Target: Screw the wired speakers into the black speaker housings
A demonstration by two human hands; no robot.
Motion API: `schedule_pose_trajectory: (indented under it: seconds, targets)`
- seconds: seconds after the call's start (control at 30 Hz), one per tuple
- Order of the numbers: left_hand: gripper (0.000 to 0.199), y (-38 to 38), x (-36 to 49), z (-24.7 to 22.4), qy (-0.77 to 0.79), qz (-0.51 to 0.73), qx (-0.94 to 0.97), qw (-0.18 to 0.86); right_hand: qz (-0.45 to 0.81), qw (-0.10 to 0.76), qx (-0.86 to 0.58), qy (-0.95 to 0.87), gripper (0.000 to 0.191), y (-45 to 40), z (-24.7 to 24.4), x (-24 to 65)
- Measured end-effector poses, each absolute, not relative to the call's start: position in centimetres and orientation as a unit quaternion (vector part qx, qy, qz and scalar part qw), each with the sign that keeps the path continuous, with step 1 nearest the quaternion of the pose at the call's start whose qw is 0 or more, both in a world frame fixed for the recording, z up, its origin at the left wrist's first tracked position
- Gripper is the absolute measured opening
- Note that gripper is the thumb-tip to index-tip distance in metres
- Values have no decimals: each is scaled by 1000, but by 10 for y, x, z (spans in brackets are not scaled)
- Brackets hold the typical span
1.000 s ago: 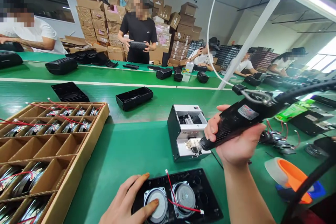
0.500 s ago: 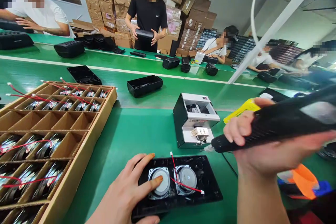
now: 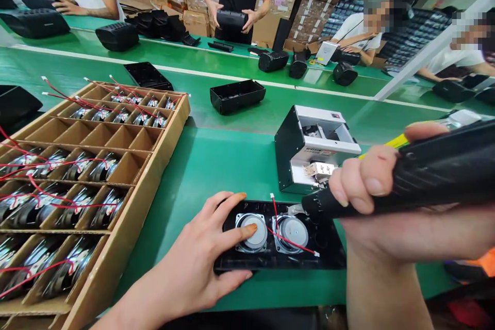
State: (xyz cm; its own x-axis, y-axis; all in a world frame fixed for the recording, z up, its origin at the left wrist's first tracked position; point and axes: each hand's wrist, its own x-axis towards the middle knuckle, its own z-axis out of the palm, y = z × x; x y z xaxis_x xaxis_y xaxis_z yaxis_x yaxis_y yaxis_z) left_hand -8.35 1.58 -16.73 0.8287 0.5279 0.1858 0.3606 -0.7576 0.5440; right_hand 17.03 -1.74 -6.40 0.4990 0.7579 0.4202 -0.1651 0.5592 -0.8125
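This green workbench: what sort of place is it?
Most likely a small factory assembling speakers. A cardboard tray holds rows of wired speaker drivers, one hand holds an electric screwdriver over a black speaker panel, and stacked cartons fill the back.

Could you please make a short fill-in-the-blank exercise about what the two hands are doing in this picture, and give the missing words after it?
The left hand rests its thumb on the ____ one of the two speakers in the black housing.
The right hand holds a ____ electric screwdriver.
A ____ wire lies across the right speaker.
More speakers lie in a divided ____ tray.

Missing words: left, black, red, cardboard.
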Motion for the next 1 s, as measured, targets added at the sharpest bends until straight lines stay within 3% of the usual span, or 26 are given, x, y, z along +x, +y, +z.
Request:
schedule_pose_trajectory:
  seconds: [1.0]
  targets:
    - [46, 16, -81, -167, 229, 186, 929, 223, 365, 762, -325, -424, 72, 9, -102, 134]
